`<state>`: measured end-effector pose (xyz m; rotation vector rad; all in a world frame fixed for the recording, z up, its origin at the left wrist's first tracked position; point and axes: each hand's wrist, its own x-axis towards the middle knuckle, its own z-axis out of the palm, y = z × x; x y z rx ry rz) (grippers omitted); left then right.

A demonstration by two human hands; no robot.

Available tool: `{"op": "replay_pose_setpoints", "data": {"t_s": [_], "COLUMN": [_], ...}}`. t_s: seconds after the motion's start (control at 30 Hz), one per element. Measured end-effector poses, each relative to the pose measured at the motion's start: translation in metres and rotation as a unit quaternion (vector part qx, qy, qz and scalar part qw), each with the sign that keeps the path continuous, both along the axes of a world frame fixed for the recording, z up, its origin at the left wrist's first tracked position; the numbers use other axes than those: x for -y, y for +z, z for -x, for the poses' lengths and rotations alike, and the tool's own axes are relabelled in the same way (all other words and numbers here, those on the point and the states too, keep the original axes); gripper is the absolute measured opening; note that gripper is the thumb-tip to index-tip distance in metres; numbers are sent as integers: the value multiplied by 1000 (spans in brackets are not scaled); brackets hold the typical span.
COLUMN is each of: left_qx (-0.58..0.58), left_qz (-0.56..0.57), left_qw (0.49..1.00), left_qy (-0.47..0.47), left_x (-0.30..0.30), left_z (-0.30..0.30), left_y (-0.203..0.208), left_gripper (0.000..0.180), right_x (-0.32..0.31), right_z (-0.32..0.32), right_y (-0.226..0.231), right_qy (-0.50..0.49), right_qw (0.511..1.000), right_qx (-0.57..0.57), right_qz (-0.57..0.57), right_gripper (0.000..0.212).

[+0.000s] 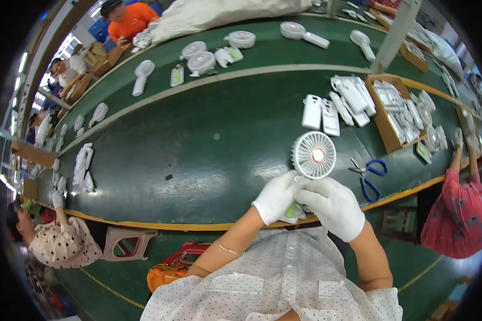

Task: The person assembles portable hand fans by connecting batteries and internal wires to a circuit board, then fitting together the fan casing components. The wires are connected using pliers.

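Observation:
A white handheld fan point(314, 155) with a round slatted grille is held upright just over the table's near edge. My left hand point(276, 198), in a white glove, pinches it below the head. My gloved right hand point(332, 206) closes on the same spot from the other side, hiding most of the fan's lower part. A bit of green and white point(293, 213) shows under my fingers. Blue-handled pliers point(368, 176) lie spread on the table to the right of the fan. Beyond it are white plastic handle shells point(321, 114), several more piled beside them.
A cardboard box point(383, 120) of white parts stands at the right. Across the green table point(198, 144), past a pale rail point(166, 88), lie several fans point(201, 63). White parts point(82, 166) sit at left. Co-workers sit at both sides; one in orange point(131, 22) is at the far side.

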<state>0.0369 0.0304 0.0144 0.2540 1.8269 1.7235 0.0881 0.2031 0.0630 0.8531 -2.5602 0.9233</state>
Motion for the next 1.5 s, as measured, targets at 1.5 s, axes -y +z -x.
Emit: {"op": "replay_pose_setpoints", "data": {"t_s": [1.5], "left_qx": [201], "left_qz": [-198], "left_qw": [958], "left_qy": [50], "left_x": [-2], "left_z": [12], "left_y": [-1], "left_gripper": [42], "right_x": [-1], "right_z": [13], "right_y": [-52], "right_qy": [-175], "right_qw": [967], "right_qx": [72], "right_qz": [168], "right_gripper": [28]}}
